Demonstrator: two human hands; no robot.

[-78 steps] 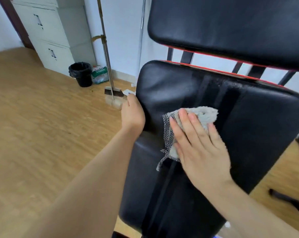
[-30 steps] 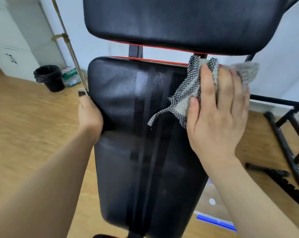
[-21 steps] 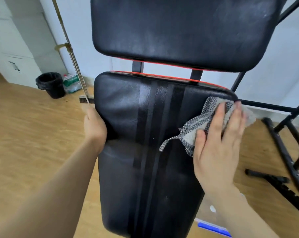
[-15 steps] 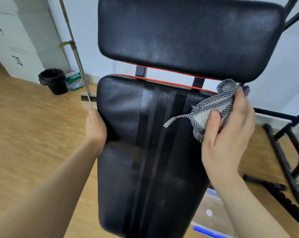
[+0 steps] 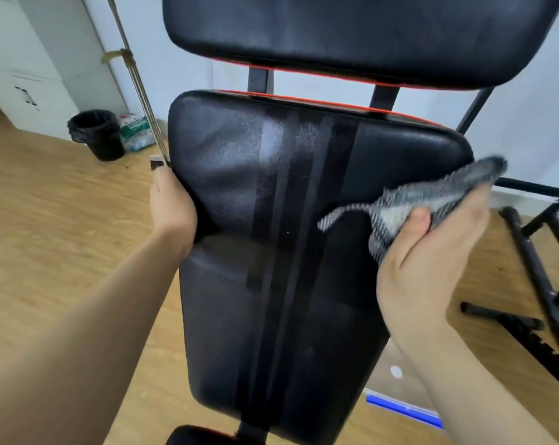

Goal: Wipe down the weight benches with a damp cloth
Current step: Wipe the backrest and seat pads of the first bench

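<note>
On black bench pad (image 5: 271, 252): left hand (image 5: 172, 210) gripping edge, right hand (image 5: 432, 252) clutching cloth (image 5: 432, 197).

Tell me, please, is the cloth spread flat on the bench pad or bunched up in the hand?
Bunched up. The right hand pinches the cloth in a wad at the pad's right edge, one corner trailing loose toward the middle.

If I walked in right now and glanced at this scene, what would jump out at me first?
Most likely the big black bench pad filling the middle of the view, edged in red at its top, with a second pad above it. Next, the right hand gripping a checked grey cloth at the pad's right edge, while the left hand holds the left edge. A black bin stands on the wooden floor, far left.
</note>
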